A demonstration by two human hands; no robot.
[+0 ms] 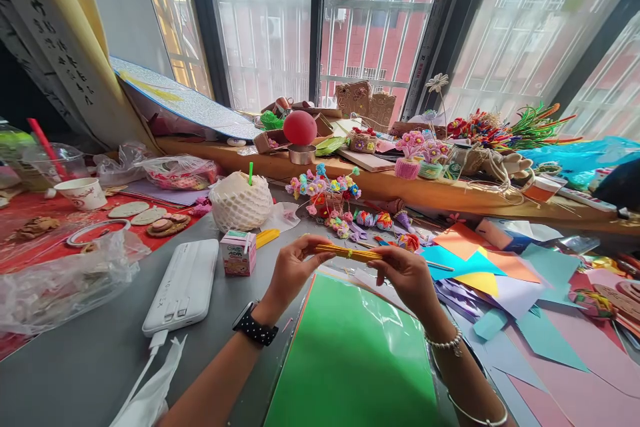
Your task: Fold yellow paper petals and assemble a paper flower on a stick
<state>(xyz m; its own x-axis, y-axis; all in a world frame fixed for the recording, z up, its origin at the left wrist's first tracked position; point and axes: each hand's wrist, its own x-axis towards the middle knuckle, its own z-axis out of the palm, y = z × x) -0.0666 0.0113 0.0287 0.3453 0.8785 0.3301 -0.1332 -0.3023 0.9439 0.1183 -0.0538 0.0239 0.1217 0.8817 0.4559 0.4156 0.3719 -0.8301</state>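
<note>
My left hand [293, 273] and my right hand [409, 277] are raised above a large green sheet [350, 353]. Between them they pinch the two ends of a narrow yellow folded paper strip [361, 256], held nearly level. A small yellowish-green tie sits around its middle. The fingertips of both hands are closed on the strip. The green sheet lies flat under a glossy clear cover. Left of my left hand stands a small pink drink carton [239, 254], with another yellow paper piece [267, 237] beside it.
A white power bank [183, 283] with a cable lies at left, near a coconut [241, 201] in foam netting. Coloured papers [550, 340] spread across the right side. Crocheted flowers [325, 190] stand behind my hands. A wooden ledge [440, 193] holds crafts below the window.
</note>
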